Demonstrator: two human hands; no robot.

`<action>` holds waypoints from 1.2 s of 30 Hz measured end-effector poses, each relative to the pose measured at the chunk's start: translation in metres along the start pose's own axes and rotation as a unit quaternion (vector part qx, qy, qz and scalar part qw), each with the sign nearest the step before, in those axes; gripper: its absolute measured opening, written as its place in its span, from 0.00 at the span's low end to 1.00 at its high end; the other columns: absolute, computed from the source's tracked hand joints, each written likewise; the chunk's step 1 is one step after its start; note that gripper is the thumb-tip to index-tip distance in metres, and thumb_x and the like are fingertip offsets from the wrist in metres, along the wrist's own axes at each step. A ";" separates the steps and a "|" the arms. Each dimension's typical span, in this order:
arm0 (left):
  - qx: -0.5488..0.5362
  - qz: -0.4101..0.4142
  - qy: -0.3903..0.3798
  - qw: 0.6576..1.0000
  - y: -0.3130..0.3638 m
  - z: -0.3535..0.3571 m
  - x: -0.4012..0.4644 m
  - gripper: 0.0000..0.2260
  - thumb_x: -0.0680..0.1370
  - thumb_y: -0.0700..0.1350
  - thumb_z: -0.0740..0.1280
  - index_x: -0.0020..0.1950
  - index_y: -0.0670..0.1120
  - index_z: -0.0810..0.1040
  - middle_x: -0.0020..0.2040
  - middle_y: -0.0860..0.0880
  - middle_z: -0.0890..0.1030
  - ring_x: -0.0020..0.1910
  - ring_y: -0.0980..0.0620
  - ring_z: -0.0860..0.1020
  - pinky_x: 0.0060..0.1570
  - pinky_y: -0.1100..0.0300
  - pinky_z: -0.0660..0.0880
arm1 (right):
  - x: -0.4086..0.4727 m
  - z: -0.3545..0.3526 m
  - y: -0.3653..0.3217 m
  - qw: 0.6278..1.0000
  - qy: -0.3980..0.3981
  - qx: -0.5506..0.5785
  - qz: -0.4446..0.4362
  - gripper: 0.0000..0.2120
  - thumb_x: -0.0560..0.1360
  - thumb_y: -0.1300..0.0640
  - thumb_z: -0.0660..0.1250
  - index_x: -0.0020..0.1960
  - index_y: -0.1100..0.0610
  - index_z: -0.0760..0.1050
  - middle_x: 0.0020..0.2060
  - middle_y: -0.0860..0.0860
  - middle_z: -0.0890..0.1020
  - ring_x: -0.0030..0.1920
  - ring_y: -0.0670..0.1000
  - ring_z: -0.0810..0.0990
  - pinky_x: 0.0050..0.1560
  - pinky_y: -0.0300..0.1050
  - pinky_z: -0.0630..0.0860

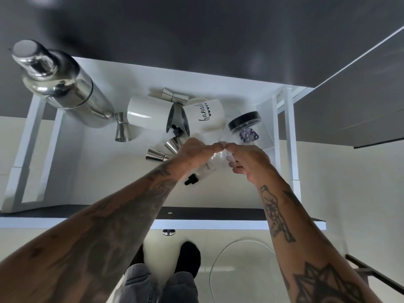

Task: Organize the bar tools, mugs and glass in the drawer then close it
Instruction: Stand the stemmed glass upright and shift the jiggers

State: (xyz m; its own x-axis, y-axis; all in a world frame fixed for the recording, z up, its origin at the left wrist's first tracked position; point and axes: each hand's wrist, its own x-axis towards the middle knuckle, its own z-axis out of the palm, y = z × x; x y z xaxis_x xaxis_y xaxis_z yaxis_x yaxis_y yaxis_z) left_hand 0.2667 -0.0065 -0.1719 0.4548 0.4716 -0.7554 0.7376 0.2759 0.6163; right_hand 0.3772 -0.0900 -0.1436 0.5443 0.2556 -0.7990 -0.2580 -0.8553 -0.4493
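- Both hands meet over the middle of the open drawer [282, 136], fingertips touching on a clear glass [218, 153] that is hard to make out. The left hand [192, 153] covers its left side and the right hand [247, 162] pinches its right; each grip looks closed on it, though the transparency leaves the contact uncertain.
- The glass sits directly between the two grips, so neither hand is nearer; its long axis cannot be told.
- Just under the left grip, toward the person, lies a dropper bottle [200, 173], long axis running down-left with its black cap nearest the body.
- Beyond the grips, away from the person, two white mugs [150, 115] lie on their sides, mouths facing each other; a second dropper [177, 131] pokes out between them.
- Left of the left grip lie steel jiggers [160, 153], fanned outward; one more [122, 130] stands farther left beside the shaker [63, 84].
- Right of and beyond the right grip, a black-lidded jar [246, 124] leans tilted.
- Judged: the glass must be set down clear of the bottle beneath it.
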 end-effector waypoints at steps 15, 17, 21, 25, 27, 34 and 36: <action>-0.009 0.053 -0.190 0.980 -0.010 -0.040 -0.056 0.30 0.67 0.61 0.71 0.61 0.43 0.81 0.61 0.43 0.83 0.57 0.48 0.83 0.63 0.50 0.77 | -0.043 -0.035 0.019 0.977 -0.208 0.045 0.011 0.29 0.60 0.50 0.77 0.60 0.54 0.78 0.57 0.55 0.80 0.56 0.54 0.78 0.58 0.53 0.78; -0.007 0.062 -0.187 0.980 -0.008 -0.043 -0.062 0.32 0.64 0.61 0.72 0.62 0.44 0.80 0.60 0.45 0.83 0.56 0.50 0.83 0.63 0.50 0.77 | -0.045 -0.037 0.018 0.973 -0.224 0.049 0.003 0.31 0.61 0.50 0.76 0.63 0.54 0.77 0.59 0.54 0.79 0.57 0.55 0.78 0.53 0.51 0.76; -0.005 0.097 -0.175 0.980 -0.004 -0.052 -0.077 0.24 0.71 0.54 0.75 0.66 0.51 0.78 0.56 0.55 0.83 0.52 0.61 0.81 0.49 0.64 0.75 | -0.050 -0.038 0.009 0.970 -0.231 0.062 -0.033 0.28 0.69 0.44 0.72 0.66 0.51 0.75 0.60 0.54 0.81 0.58 0.60 0.82 0.49 0.54 0.81; 0.013 0.120 -0.153 0.981 -0.008 -0.059 -0.089 0.21 0.70 0.53 0.77 0.62 0.57 0.80 0.57 0.56 0.83 0.55 0.62 0.79 0.53 0.63 0.73 | -0.063 -0.036 -0.010 0.973 -0.171 0.087 -0.129 0.13 0.74 0.52 0.71 0.56 0.57 0.81 0.51 0.55 0.86 0.54 0.59 0.85 0.49 0.54 0.83; -0.021 0.119 -0.143 0.982 -0.013 -0.064 -0.096 0.24 0.68 0.51 0.79 0.63 0.55 0.80 0.61 0.53 0.83 0.59 0.59 0.81 0.61 0.58 0.75 | -0.076 -0.036 -0.020 0.967 -0.159 0.073 -0.183 0.09 0.75 0.57 0.70 0.54 0.59 0.81 0.48 0.55 0.87 0.50 0.57 0.87 0.49 0.53 0.84; -0.344 0.027 -0.086 0.935 -0.028 -0.089 -0.132 0.29 0.61 0.52 0.79 0.59 0.40 0.83 0.55 0.40 0.85 0.52 0.41 0.84 0.51 0.57 0.82 | -0.135 -0.026 -0.057 0.904 -0.120 0.055 -0.408 0.07 0.70 0.59 0.71 0.47 0.54 0.81 0.41 0.42 0.86 0.43 0.42 0.85 0.42 0.31 0.79; -0.407 0.010 -0.068 0.911 -0.034 -0.100 -0.138 0.21 0.66 0.46 0.75 0.56 0.38 0.83 0.51 0.39 0.86 0.48 0.43 0.84 0.50 0.56 0.82 | -0.144 -0.015 -0.064 0.854 -0.120 0.007 -0.506 0.08 0.69 0.60 0.73 0.48 0.52 0.81 0.44 0.43 0.86 0.49 0.45 0.85 0.46 0.32 0.79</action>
State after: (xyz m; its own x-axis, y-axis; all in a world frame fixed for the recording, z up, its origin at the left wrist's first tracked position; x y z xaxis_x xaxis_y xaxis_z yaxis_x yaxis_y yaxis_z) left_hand 0.1288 0.0027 -0.0659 0.5617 0.3910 -0.7292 0.1390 0.8242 0.5490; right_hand 0.3270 -0.0787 0.0062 0.3168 0.9468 -0.0570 0.2366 -0.1371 -0.9619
